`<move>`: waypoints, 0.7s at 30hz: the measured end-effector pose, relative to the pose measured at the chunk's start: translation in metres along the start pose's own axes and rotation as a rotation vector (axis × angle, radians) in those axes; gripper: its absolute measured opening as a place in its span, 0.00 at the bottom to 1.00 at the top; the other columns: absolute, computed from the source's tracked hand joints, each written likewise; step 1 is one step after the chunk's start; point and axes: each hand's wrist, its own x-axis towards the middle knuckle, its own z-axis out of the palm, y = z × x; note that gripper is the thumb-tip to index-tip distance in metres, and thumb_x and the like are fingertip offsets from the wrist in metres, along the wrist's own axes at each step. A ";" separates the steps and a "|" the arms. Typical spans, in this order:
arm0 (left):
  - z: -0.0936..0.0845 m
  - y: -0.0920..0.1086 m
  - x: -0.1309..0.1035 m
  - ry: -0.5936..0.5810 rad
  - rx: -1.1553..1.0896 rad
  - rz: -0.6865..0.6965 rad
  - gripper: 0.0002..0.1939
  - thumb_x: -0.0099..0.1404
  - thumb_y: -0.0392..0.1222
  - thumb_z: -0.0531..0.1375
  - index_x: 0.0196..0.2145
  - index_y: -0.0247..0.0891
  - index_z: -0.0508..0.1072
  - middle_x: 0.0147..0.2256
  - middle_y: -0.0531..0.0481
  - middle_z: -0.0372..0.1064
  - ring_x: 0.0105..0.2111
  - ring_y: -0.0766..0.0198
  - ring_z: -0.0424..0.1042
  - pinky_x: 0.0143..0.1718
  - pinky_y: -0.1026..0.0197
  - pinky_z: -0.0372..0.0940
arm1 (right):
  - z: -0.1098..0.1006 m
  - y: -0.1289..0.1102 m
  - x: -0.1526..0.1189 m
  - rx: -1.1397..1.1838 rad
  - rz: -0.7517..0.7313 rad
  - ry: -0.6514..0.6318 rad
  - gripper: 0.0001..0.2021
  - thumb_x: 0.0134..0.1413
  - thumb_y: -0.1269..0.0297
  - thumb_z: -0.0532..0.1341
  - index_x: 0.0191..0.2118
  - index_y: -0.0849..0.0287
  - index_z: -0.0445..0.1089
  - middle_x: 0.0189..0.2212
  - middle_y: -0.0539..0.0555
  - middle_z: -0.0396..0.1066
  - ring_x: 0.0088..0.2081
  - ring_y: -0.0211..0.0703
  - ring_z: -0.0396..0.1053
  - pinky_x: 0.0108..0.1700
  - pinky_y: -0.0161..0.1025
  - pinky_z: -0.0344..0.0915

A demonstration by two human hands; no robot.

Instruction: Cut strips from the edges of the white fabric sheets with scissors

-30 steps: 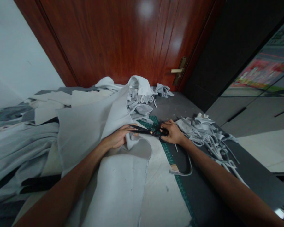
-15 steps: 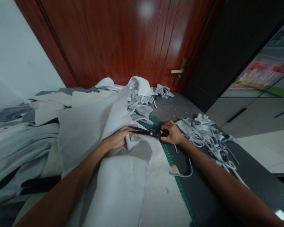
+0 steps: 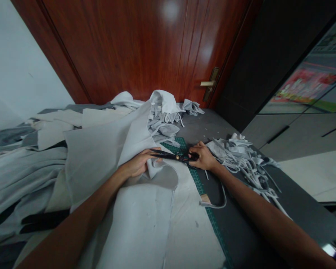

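My right hand (image 3: 203,156) is closed round the handles of black scissors (image 3: 177,157), whose blades point left. The blades lie across a fold of pale grey fabric (image 3: 142,209), and their tips reach my left hand (image 3: 138,163). With its fingers closed, my left hand grips that fabric at the fold; part of the fingers is hidden behind the cloth and blades. Beneath the grey fabric lies a cream sheet (image 3: 193,224), over a green cutting mat (image 3: 197,179). A narrow grey strip (image 3: 217,206) curls beside the mat, below my right forearm.
Fabric scraps and strips (image 3: 240,157) are heaped on the dark table (image 3: 299,201) at the right. More crumpled scraps (image 3: 164,129) lie at the back. Folded grey cloth (image 3: 25,168) is piled at the left. A wooden door (image 3: 128,48) stands behind the table.
The whole view has shifted slightly, with everything a little further left. Both hands, the scissors and the fabric keep the same places relative to one another.
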 end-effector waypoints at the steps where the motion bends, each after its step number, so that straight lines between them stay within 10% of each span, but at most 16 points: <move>1: 0.001 0.001 -0.001 -0.005 0.007 -0.002 0.09 0.56 0.36 0.70 0.29 0.33 0.72 0.24 0.52 0.68 0.24 0.69 0.63 0.27 0.66 0.57 | 0.000 0.000 0.000 0.000 0.000 -0.001 0.08 0.45 0.63 0.64 0.27 0.55 0.63 0.22 0.47 0.67 0.27 0.42 0.62 0.43 0.43 0.51; 21: 0.002 0.000 0.003 0.131 -0.026 0.014 0.12 0.50 0.34 0.72 0.32 0.33 0.75 0.27 0.51 0.73 0.25 0.68 0.69 0.27 0.68 0.63 | -0.003 -0.008 0.002 -0.107 0.041 -0.030 0.10 0.44 0.59 0.64 0.31 0.55 0.64 0.28 0.51 0.66 0.34 0.49 0.63 0.44 0.46 0.52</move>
